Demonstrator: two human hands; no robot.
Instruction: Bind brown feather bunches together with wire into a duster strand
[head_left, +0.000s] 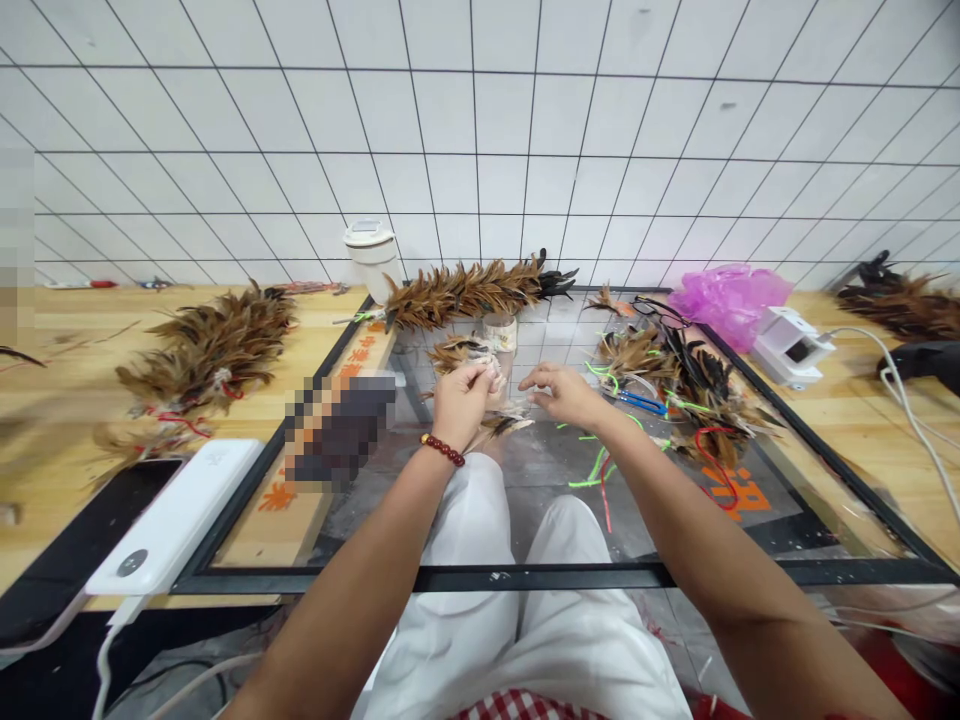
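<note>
My left hand [463, 400] is closed in a pinch on a small bunch of brown feathers [452, 352] with pale, fluffy ends, above the glass. My right hand [564, 394] hovers just to the right, apart from the left one, its fingers curled towards the thumb; anything thin between the fingertips is too small to make out. Close beyond my left hand stands a roll of tape or thread [500, 328]. A few loose feathers [501, 425] lie just below my hands. To the right of my right hand is a blue-handled tool [641, 402], beside a pile of brown and black feathers [701, 370].
A black-framed glass panel [525, 577] covers the middle. Feather garlands lie behind [469, 293] and left [214, 345]. Around it are a white lidded cup [371, 260], power bank [180, 515], black phone [90, 550], pink plastic bag [731, 300], white device [791, 347] and green strings [598, 468].
</note>
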